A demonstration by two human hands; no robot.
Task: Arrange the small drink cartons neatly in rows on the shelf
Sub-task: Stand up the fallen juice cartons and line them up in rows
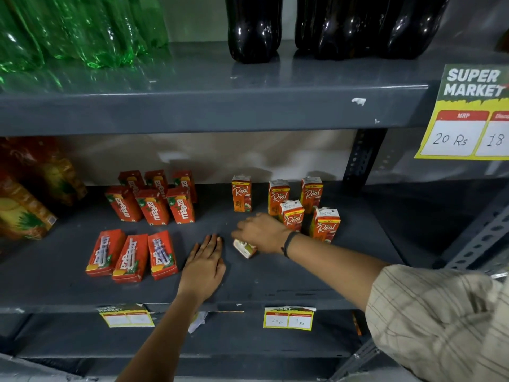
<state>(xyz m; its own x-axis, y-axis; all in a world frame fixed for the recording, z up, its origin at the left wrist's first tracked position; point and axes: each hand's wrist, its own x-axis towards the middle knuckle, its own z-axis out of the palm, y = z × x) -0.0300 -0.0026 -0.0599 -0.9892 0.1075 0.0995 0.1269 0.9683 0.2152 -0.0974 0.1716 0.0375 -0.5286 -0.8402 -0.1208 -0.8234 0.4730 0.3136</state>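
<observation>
- A small orange-and-white "Real" drink carton (245,248) lies tipped on its side on the grey metal shelf (275,277), mostly hidden under the right hand (261,232); its white end faces the camera and its long axis appears to run from front-left to back-right.
- The right hand, a dark band at its wrist, closes its fingers over the top of that fallen carton, gripping it against the shelf.
- The left hand (205,264) rests flat and empty, fingers together and straight, palm down on bare shelf just left of the fallen carton, not touching it.
- Five upright orange "Real" cartons (292,215) stand behind and to the right, in a loose cluster, their printed faces to the front and long axes vertical; one stands apart to the left.
- Six upright red "Maaza" cartons (154,206) form two tight rows at back left; three more red cartons (132,256) lie flat in a row near the front, long axes running front to back.
- Open shelf shows between the two groups, and along the front edge, where yellow price tags (288,318) hang.
- Dark cola bottles (253,28) and green plastic bottles (68,28) stand on the shelf above.
</observation>
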